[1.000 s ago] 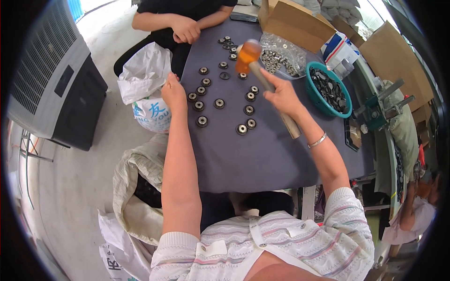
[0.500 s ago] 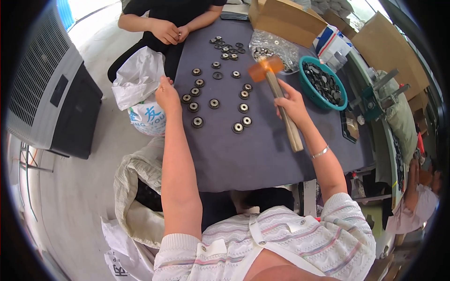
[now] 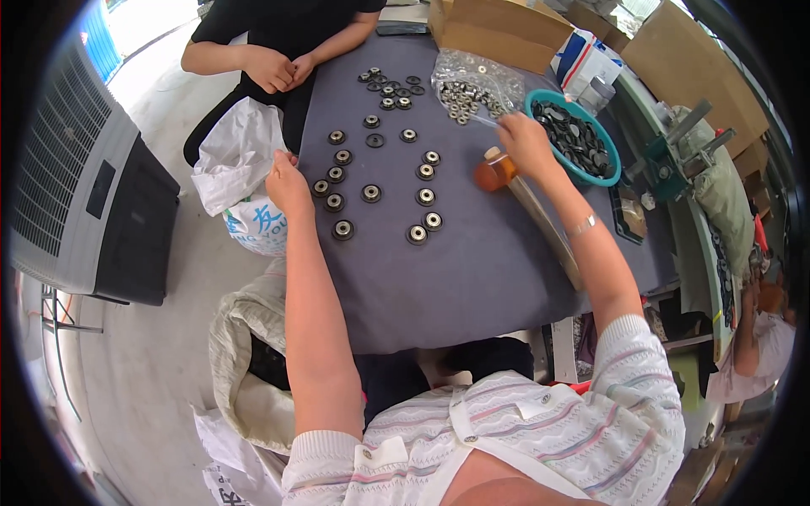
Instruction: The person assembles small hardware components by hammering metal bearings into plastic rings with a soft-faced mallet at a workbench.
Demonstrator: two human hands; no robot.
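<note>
My left hand (image 3: 287, 181) rests at the left edge of the grey table (image 3: 472, 278), fingers curled with nothing visible in them, right beside several round metal bearings (image 3: 377, 192) laid out in rows. My right hand (image 3: 526, 142) reaches to the near edge of a clear plastic bag of bearings (image 3: 472, 84), fingers bent; I cannot tell whether they hold anything. Just below that hand a mallet with an orange head (image 3: 494, 173) and a wooden handle lies on the table under my forearm. A teal bowl (image 3: 611, 164) of dark rings stands to the right of the hand.
Another person in black sits at the far side, hands (image 3: 278, 67) together at the table edge. Cardboard boxes (image 3: 498, 29) stand at the back. A white sack (image 3: 240, 164) and a grey appliance (image 3: 76, 194) are on the left, a green bench tool (image 3: 675, 156) on the right.
The mallet came down from the raised swing and now lies on the table. My right hand let it go and moved up to the bag. My left hand stayed at the edge.
</note>
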